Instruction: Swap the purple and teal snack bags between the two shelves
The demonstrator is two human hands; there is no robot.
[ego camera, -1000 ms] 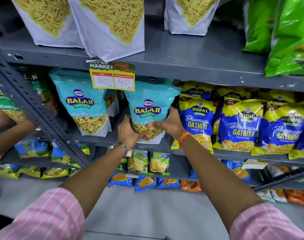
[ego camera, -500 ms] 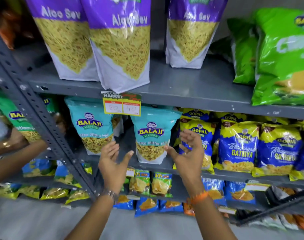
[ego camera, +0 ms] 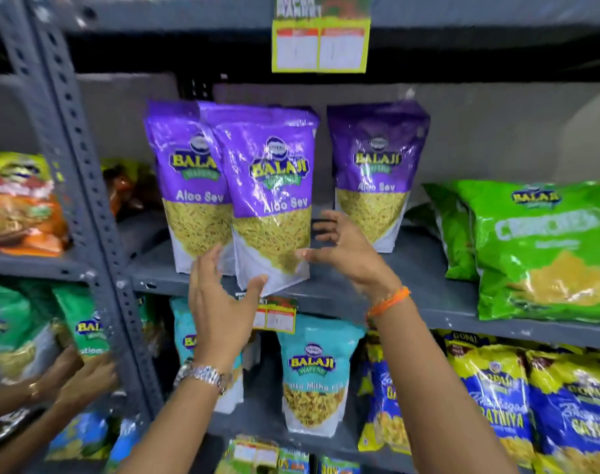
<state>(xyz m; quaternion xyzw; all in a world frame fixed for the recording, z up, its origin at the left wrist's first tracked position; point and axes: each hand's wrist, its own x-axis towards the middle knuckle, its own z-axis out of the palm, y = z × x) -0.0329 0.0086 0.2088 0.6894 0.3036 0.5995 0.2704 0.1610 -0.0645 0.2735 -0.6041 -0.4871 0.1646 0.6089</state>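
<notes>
Three purple Aloo Sev bags stand on the upper shelf: a front middle bag, one behind it to the left, and one to the right. My left hand is open at the front bag's lower left corner. My right hand is open at its lower right edge, thumb close to the bag. Neither hand grips it. On the shelf below stand teal Balaji bags, one in plain view and one mostly hidden behind my left wrist.
Green Balaji bags fill the upper shelf's right side. Blue and yellow Gopal bags sit right of the teal ones. A grey upright post stands at left; beyond it another person's hands reach into a neighbouring shelf. A price tag hangs under the front bag.
Both hands let go of the teal bag on the lower shelf, opened, and rose to the upper shelf on either side of the front purple bag. The view tilted upward.
</notes>
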